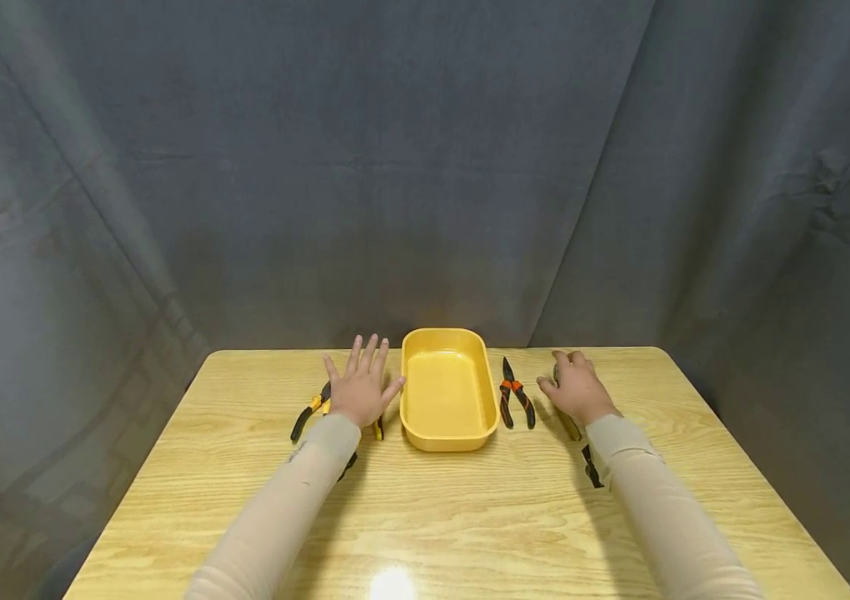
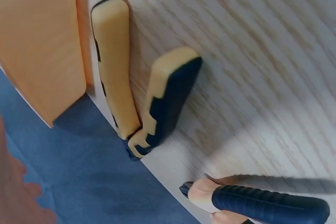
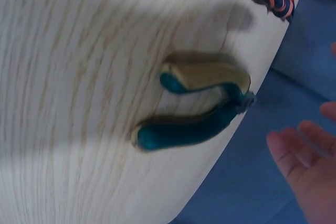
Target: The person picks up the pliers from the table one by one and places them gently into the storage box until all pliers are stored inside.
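Observation:
My left hand [image 1: 361, 392], fingers spread, hovers over two pairs of pliers left of the yellow tray [image 1: 447, 444]. Beside the tray lie pliers with yellow-and-black handles [image 2: 113, 51]. The other pair has ribbed black handles [image 2: 270, 203] with yellow near the joint, and is partly out of frame. My right hand [image 1: 578, 390], fingers loosely bent and holding nothing, is above pliers with teal-and-tan handles [image 3: 184, 129]. Their handles are spread apart; the hand covers most of them in the head view. Pliers with black-and-orange handles [image 1: 515, 396] lie between the tray and my right hand.
The tray stands at the back middle of the wooden table [image 1: 440, 517]. A grey curtain [image 1: 365, 167] hangs behind the table's back edge and along both sides. Black straps [image 1: 592, 468] show under the wrists.

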The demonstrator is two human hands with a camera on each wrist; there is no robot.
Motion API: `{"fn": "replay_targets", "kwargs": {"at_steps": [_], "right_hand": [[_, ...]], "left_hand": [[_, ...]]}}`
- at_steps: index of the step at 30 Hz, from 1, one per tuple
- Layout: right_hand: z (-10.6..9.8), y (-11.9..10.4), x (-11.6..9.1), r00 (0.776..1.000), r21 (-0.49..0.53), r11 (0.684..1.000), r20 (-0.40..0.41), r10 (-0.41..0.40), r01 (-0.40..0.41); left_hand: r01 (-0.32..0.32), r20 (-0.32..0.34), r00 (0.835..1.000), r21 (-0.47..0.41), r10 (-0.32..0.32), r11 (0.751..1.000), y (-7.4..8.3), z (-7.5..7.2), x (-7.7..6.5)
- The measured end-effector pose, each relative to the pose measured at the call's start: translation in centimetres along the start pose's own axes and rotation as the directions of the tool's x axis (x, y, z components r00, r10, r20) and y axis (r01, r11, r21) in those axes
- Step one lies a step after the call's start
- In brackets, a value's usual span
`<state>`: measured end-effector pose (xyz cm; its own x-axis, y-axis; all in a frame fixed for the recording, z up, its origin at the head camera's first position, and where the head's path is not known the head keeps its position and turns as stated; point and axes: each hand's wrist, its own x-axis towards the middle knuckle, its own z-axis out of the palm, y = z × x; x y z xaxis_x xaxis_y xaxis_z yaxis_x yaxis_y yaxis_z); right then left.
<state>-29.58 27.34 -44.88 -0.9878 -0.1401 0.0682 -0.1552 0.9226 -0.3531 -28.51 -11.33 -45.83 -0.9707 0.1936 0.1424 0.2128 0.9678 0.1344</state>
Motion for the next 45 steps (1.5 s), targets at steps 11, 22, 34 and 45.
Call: {"fn": "replay_targets", "kwargs": {"at_steps": [11,22,34,45], "right_hand": [[1.1,-1.2,0.2,0.999,0.067,0.997,0.030,-0.043,0.041],[1.9,-2.7,0.2,0.988,0.075,0.997,0.151,0.016,-0.027],[2.4,-3.3,0.2,0.974,0.099,0.993,0.223,0.043,-0.067],[2.7,-4.0,0.1,0.978,0.081,0.995,0.204,0.037,-0.054]], "left_hand": [[-0.008,0.041,0.999,-0.034,0.009,0.999,1.4,0.2,-0.5],[-0.029,0.050,0.998,-0.082,0.033,0.996,2.1,0.3,-0.8],[-0.031,0.055,0.998,-0.068,0.035,0.997,2.8,1.0,-0.8],[-0.015,0.100,0.995,-0.096,0.024,0.995,3.0,0.7,-1.1]]}}
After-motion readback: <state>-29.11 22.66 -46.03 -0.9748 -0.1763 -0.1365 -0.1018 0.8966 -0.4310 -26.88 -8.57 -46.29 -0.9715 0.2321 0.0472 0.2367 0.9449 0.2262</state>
